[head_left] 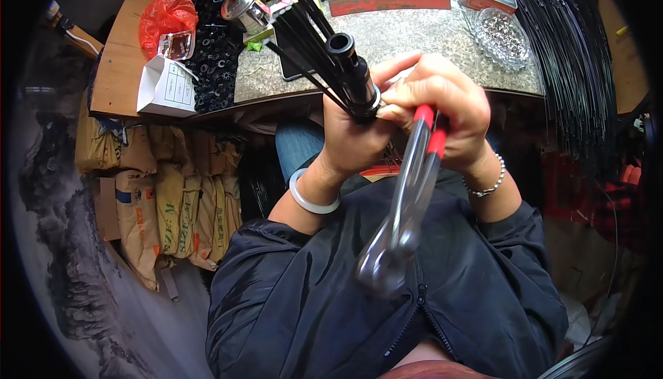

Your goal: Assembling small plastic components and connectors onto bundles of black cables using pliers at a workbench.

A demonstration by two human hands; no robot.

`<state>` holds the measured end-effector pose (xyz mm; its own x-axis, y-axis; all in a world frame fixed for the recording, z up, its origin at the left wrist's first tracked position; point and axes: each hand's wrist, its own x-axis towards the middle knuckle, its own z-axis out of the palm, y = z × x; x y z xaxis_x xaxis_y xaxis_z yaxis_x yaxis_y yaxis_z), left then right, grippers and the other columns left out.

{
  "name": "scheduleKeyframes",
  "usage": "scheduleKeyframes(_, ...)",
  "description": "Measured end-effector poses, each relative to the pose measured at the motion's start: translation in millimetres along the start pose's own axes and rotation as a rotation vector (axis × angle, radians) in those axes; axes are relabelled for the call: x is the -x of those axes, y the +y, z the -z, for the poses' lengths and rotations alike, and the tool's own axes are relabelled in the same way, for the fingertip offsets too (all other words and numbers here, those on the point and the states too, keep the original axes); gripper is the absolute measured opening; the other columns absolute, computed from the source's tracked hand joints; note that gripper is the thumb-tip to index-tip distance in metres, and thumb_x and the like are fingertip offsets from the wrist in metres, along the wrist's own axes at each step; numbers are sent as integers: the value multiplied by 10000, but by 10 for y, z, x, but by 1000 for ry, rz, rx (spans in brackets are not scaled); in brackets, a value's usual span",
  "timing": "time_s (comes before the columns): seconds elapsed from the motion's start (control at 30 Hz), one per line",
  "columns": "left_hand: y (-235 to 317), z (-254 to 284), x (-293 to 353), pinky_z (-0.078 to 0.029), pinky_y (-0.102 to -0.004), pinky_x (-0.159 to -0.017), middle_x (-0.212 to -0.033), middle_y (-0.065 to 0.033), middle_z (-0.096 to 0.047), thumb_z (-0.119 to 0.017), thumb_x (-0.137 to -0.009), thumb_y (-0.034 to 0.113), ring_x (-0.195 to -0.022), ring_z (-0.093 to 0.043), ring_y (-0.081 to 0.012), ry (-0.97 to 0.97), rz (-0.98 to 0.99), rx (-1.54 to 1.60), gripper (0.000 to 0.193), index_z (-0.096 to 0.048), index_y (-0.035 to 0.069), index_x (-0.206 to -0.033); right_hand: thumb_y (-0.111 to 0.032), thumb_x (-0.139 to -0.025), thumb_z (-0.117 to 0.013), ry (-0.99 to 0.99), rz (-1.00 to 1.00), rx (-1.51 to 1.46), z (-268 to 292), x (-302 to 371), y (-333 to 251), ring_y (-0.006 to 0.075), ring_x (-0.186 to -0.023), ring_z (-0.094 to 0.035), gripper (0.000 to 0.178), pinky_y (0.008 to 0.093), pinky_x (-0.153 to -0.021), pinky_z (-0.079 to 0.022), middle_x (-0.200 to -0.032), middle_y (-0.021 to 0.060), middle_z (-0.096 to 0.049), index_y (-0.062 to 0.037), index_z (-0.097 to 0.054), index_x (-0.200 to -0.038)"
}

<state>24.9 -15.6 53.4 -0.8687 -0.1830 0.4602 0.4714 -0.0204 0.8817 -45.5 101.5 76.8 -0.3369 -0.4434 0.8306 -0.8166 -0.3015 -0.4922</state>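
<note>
Here the left hand [351, 141] held the black tube [356, 79], slanting far-left, while the right hand [449, 99] gripped pliers [406, 179] just right.

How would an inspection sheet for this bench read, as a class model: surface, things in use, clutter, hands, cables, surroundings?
Surface: grey mottled board on a wooden table; small black parts left.
Things in use: bundle of black rods beside a black tube; red-gripped tool, lower end blurred.
Clutter: red plastic bag, white box, clear dish of small metal pieces.
Hands: left hand holds the rods and tube; right hand grips the tool.
Cables: white cable, upper left.
Surroundings: brown sacks, lower left; long black strands, right.
</note>
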Motion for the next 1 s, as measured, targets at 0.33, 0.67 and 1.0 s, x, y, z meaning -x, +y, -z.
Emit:
scheduleKeyframes(0.33, 114, 190, -21, -278, -174, -347, -510, 44, -444, -518, -873, 41, -370, -355, -4, 184, 185, 247, 273, -539, -88, -1112, -146, -856, -582, -389, -723, -87, 466, 29, -221, 67, -597, -479, 237, 212, -571, -408, -674, 4, -510, 12, -555, -1031)
scheduleKeyframes(0.67, 21, -38, -84, -326, -160, -415, -755, -85, -610, -512, -860, 27, -475, -434, -16, 161, 164, 68, 240, -541, -70, -1078, -27, -804, -634, -190, -640, -65, 210, 39, -250, 45, -575, -468, 149, 195, -533, -386, -674, -19, -536, -3, -614, -950)
scheduleKeyframes(1.0, -125, -80, 34, -439, -214, -663, -938, -89, -608, -689, -740, 171, -695, -521, -67, 132, 11, -232, 507, -523, -93, -1139, -102, -712, -610, -32, -311, 66, 50, 182, -99, 291, -683, -602, 166, 339, -600, -492, -775, 109, -591, -57, -578, -868)
